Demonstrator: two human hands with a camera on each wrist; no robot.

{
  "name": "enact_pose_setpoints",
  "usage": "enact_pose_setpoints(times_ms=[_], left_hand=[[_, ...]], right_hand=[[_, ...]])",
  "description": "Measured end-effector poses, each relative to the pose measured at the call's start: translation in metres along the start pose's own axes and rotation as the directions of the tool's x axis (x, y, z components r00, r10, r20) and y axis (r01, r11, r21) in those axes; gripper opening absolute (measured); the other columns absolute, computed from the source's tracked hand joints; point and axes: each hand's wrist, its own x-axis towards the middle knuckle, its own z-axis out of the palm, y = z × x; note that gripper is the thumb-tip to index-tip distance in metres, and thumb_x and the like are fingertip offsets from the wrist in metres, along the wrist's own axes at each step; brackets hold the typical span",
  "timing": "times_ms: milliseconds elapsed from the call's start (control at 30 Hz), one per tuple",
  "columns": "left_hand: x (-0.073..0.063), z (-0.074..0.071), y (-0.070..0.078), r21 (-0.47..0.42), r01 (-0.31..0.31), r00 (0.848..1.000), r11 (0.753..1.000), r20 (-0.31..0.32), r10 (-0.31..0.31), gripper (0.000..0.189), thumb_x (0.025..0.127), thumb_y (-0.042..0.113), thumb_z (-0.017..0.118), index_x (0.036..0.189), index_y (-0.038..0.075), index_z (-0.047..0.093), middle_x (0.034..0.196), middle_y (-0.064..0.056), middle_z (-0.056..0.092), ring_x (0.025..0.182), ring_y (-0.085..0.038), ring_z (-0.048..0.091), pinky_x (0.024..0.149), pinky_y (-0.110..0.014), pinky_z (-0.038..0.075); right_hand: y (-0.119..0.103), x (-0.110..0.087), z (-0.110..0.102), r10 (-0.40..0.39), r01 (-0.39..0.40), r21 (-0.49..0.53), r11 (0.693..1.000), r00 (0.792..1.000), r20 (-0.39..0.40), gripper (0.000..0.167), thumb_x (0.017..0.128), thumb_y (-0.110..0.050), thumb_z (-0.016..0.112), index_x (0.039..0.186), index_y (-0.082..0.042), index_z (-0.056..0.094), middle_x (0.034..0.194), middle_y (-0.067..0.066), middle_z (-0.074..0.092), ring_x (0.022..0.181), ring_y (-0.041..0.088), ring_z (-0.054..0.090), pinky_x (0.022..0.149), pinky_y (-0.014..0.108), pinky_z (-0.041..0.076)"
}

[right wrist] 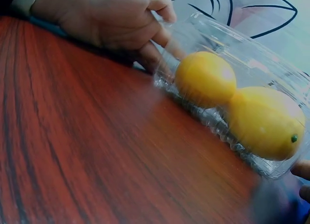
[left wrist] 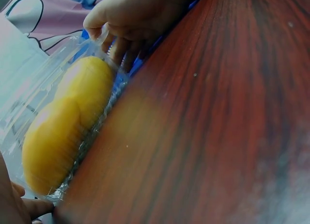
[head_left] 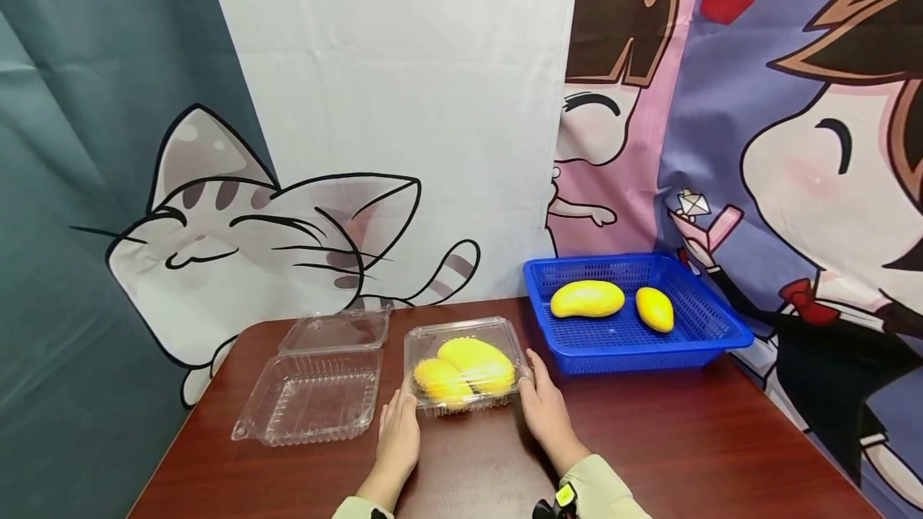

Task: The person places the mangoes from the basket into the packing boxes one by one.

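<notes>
A clear plastic clamshell box, its lid down, sits on the table with two yellow mangoes inside. My left hand holds the box's left side; in the right wrist view that hand has its thumb near the lid's edge and its fingers lower along the side. At the opposite side my right hand grips the box, and in the left wrist view this hand shows its thumb at the lid corner and its fingers curled below. Whether the lid is fully latched is hard to see.
Another clear clamshell box lies open on the left of the dark red wooden table. At the back right stands a blue plastic basket holding two mangoes. A cartoon-printed curtain hangs behind.
</notes>
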Motion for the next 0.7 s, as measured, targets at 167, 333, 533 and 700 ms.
enact_pose_setpoints(times_ms=[167,333,533,700], left_hand=[[0.002,0.000,-0.002,-0.035,-0.039,0.998,0.999,-0.045,0.037,0.048,0.103,0.013,0.036,0.147,-0.005,0.045,0.147,-0.029,0.048,0.141,-0.049,0.036,0.117,-0.064,0.015],[0.002,0.003,-0.004,-0.067,-0.014,0.997,0.998,-0.071,0.009,0.048,0.100,0.012,0.042,0.147,0.002,0.048,0.144,-0.025,0.053,0.138,-0.048,0.039,0.115,-0.064,0.020],[-0.001,0.003,-0.003,-0.123,0.068,0.995,0.990,-0.061,-0.076,0.067,0.091,0.010,0.051,0.155,0.010,0.035,0.125,-0.019,0.058,0.124,-0.039,0.046,0.091,-0.060,0.041],[-0.012,-0.003,-0.005,-0.264,-0.010,0.999,0.964,0.035,0.020,0.089,0.084,-0.001,0.049,0.163,0.017,0.012,0.153,-0.024,0.034,0.142,-0.044,0.027,0.103,-0.067,0.030]], right_hand=[[0.001,0.001,-0.001,-0.022,0.023,0.035,0.999,1.000,-0.005,0.055,0.100,-0.017,0.049,0.153,-0.026,0.045,0.144,0.015,0.057,0.119,0.040,0.061,0.098,0.060,0.046],[0.002,0.000,-0.005,-0.052,0.051,0.052,0.997,0.999,0.010,0.054,0.099,-0.012,0.048,0.151,-0.028,0.050,0.147,0.010,0.055,0.125,0.038,0.058,0.100,0.059,0.045],[0.006,-0.003,-0.009,-0.120,0.114,0.139,0.984,0.992,0.040,0.044,0.106,-0.020,0.050,0.150,-0.020,0.050,0.148,0.009,0.054,0.132,0.033,0.053,0.107,0.056,0.040],[0.007,-0.010,-0.014,-0.131,0.124,0.205,0.971,0.991,0.019,0.038,0.104,-0.026,0.056,0.140,-0.018,0.057,0.124,0.007,0.069,0.109,0.021,0.061,0.094,0.040,0.049]])
